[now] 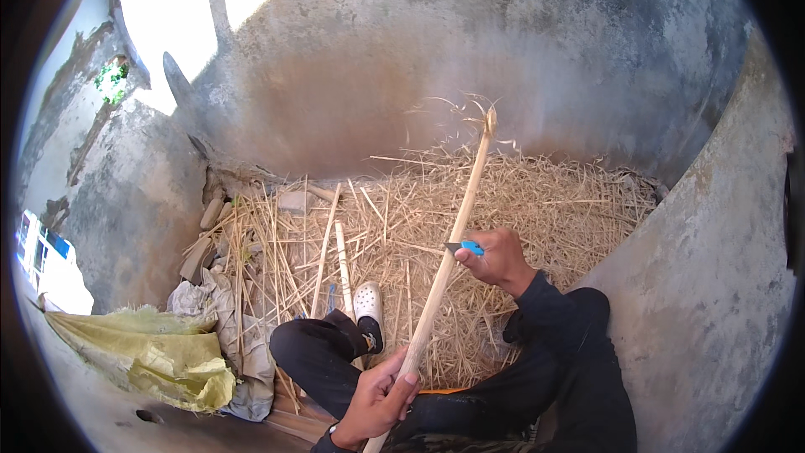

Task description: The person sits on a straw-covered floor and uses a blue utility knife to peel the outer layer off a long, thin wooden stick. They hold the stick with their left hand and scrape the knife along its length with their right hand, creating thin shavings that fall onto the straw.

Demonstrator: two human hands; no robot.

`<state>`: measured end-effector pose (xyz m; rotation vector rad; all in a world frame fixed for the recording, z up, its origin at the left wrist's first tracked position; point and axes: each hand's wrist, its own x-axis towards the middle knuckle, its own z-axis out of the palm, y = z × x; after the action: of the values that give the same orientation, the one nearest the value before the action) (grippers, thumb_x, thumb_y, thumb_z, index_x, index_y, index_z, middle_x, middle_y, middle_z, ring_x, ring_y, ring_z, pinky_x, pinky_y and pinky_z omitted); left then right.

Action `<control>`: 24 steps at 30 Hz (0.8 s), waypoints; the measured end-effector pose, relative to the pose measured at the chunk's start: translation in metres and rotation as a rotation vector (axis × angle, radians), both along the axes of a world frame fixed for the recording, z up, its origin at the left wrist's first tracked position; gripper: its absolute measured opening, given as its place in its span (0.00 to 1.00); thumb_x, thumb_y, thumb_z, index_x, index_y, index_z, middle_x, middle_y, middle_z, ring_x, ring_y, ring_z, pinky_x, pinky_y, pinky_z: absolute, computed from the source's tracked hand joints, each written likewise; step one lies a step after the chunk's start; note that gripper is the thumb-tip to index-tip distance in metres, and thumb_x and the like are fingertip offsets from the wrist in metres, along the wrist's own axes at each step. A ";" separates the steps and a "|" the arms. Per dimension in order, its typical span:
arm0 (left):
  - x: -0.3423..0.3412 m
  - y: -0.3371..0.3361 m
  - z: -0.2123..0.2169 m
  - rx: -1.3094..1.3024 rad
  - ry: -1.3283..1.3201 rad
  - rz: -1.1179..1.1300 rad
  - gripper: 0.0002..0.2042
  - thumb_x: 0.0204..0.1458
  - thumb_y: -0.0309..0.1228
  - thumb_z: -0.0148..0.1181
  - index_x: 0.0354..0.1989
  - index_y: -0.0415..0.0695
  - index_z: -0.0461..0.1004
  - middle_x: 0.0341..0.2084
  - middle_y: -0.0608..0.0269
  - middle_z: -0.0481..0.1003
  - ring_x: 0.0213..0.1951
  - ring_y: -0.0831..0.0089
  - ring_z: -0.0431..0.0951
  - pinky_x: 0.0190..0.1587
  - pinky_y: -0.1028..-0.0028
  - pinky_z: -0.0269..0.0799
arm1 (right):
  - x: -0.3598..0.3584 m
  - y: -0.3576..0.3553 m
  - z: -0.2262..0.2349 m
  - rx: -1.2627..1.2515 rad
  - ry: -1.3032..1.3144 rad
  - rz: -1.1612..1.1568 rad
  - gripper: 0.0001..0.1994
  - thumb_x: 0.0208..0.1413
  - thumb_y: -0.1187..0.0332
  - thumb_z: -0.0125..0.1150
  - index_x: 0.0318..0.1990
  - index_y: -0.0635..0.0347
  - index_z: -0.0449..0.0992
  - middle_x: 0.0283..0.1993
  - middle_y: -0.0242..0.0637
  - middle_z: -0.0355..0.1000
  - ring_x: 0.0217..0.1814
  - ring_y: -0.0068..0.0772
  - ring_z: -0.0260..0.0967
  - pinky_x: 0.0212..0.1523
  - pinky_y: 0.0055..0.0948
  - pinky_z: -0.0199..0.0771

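Two hands were busy with one long pale pole (436,298), and both had something gripped. The left hand (381,398) was wrapped around the pole down low, near the lower edge of the view, thumb along the top side. The right hand (503,260) was closed on a small knife (472,247) with a bright blue handle, up around the pole's middle. Its dark blade pointed left and lay across the pole; honestly couldn't tell whether the edge was biting in.

As for how the pole sat: its long axis ran on a slant, from the lower edge up and a bit to the right, pointing away from the person toward the stained wall (360,84). It passed between the two legs (495,407) in dark trousers. The far end had a frayed tuft of thin curls (489,113) sticking out every which way. The near end ran to the bottom of the view, so no idea where it stopped.

Underneath was a big messy heap of straw-coloured strips (570,201), spread up to the wall. A couple of other pale sticks (343,256) lay left of the pole, near a white clog (367,300) on one foot. Further left, a crumpled yellow-green sheet (151,348) sat beside a greyish one (250,335).
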<state>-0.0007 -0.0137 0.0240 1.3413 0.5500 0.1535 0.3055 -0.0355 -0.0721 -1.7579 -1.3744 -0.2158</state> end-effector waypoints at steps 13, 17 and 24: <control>-0.003 -0.010 -0.004 0.024 0.061 0.009 0.25 0.63 0.32 0.48 0.66 0.37 0.55 0.21 0.71 0.65 0.18 0.88 0.61 0.19 0.86 0.59 | 0.046 0.008 -0.016 -0.007 -0.096 -0.123 0.36 0.52 0.27 0.43 0.12 0.52 0.70 0.07 0.31 0.58 0.08 0.32 0.57 0.11 0.32 0.54; -0.001 -0.007 0.000 0.035 0.046 -0.039 0.25 0.64 0.33 0.48 0.67 0.38 0.53 0.21 0.72 0.64 0.19 0.88 0.61 0.20 0.85 0.59 | 0.074 0.012 -0.013 0.013 -0.231 -0.230 0.36 0.50 0.27 0.45 0.12 0.51 0.69 0.08 0.32 0.59 0.09 0.34 0.60 0.12 0.35 0.58; -0.004 -0.013 0.000 0.042 0.048 -0.044 0.25 0.64 0.32 0.47 0.68 0.38 0.53 0.22 0.73 0.64 0.19 0.88 0.61 0.21 0.86 0.57 | 0.113 0.015 -0.025 -0.036 -0.251 -0.354 0.36 0.51 0.27 0.44 0.13 0.51 0.69 0.09 0.34 0.61 0.12 0.36 0.64 0.14 0.36 0.61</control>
<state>-0.0048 -0.0266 0.0236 1.3994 0.5600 0.0977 0.4189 -0.0205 -0.0972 -2.0506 -1.2324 -0.6255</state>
